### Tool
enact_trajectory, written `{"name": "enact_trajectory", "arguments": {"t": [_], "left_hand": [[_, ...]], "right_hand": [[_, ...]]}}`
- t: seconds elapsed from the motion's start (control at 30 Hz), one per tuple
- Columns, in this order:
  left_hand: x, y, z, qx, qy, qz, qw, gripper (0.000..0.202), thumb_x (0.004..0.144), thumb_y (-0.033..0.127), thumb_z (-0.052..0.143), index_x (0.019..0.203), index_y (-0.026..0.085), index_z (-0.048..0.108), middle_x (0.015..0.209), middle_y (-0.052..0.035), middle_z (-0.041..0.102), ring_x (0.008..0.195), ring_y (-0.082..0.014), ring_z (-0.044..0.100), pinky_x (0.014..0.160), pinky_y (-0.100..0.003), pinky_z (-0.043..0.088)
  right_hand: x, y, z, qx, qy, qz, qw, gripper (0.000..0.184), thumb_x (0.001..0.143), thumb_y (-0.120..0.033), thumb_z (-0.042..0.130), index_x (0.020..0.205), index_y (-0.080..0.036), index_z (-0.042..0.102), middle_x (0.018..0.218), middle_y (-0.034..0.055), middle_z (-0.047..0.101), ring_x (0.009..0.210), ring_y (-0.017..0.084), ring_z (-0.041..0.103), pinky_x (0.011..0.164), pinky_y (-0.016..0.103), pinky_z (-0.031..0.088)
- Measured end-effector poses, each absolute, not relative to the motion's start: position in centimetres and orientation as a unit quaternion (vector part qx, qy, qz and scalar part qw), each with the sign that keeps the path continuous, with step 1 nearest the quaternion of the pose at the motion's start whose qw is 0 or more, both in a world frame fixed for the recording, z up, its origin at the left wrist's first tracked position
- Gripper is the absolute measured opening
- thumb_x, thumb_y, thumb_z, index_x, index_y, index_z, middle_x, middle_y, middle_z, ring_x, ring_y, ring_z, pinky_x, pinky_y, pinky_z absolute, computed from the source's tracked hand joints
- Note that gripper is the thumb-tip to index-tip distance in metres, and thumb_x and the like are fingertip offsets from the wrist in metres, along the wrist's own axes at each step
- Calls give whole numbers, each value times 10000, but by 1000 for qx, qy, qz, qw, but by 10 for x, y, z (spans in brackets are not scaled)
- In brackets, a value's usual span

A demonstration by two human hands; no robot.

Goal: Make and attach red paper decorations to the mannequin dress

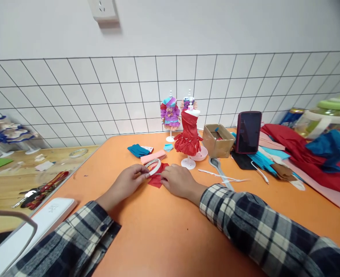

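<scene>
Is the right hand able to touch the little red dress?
Probably yes: the right hand is near the red dress, and nothing tall stands between them, though it would likely leave the red piece.

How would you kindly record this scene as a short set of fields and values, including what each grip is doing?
Surface: orange tabletop
Left grip: pinching a white ring
Right grip: touching red cloth
Beyond the hands: form in a red dress; behind it, one in a purple dress and another partly hidden
Right of the red dress: open box, upright phone
Wall: white, lower part with dark grid lines
</scene>
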State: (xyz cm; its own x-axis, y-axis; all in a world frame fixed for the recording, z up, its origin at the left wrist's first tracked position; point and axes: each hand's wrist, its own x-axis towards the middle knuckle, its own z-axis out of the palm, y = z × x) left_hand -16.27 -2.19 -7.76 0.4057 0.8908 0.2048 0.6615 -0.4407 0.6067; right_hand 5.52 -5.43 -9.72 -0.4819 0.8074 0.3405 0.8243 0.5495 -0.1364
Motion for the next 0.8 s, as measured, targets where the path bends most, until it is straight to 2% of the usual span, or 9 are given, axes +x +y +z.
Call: {"name": "enact_trajectory", "arguments": {"t": [0.1,0.23,0.33,0.43,0.53,0.6,0.7,0.8], "left_hand": [[-161,-22,-76,753,494,326,286,334,831,482,559,920,174,653,948,-66,724,882,-241,661,798,-342,507],[-162,-24,-75,742,499,353,276,331,833,481,569,942,179,648,976,-63,718,914,-238,652,817,-333,498],[-159,-28,-78,791,473,312,231,279,830,447,578,900,192,669,958,-56,719,911,-235,652,837,-333,488],[-153,-33,-81,847,427,231,216,207,831,377,579,867,209,694,898,-41,722,854,-215,657,801,-317,491],[-148,-37,-83,864,409,188,225,185,836,330,559,862,214,702,870,-36,720,804,-198,659,749,-298,501],[-145,-38,-83,860,420,190,220,188,833,328,552,853,212,699,867,-39,719,804,-204,659,751,-308,503],[-141,-41,-82,828,445,247,236,215,832,368,551,874,202,682,900,-49,719,854,-223,661,789,-331,509],[-137,-44,-83,786,458,298,291,268,838,418,550,920,188,661,950,-65,718,904,-238,659,820,-348,514]], "right_hand": [[62,-55,-100,-470,-851,-4,233,144,951,-291,512,972,-194,616,972,42,651,864,183,572,654,284,379],[68,-55,-98,-454,-836,39,307,102,955,-234,489,945,-196,583,942,33,623,843,168,559,689,275,388],[70,-54,-99,-422,-817,74,387,97,950,-191,461,940,-197,558,976,40,607,883,170,554,753,281,412],[71,-50,-101,-420,-792,109,430,98,944,-181,433,922,-202,527,943,39,609,871,177,563,753,293,428],[71,-47,-102,-438,-760,132,462,84,941,-199,410,900,-211,483,854,27,612,784,179,582,708,306,447],[69,-47,-101,-453,-718,191,492,77,958,-235,373,923,-224,440,723,-14,579,653,163,589,628,289,466],[67,-48,-100,-462,-665,325,489,54,968,-280,350,957,-243,388,646,-62,522,532,140,598,482,234,468],[66,-48,-99,-457,-665,368,461,21,947,-252,386,932,-239,390,779,-23,576,649,142,657,510,228,510]]}}
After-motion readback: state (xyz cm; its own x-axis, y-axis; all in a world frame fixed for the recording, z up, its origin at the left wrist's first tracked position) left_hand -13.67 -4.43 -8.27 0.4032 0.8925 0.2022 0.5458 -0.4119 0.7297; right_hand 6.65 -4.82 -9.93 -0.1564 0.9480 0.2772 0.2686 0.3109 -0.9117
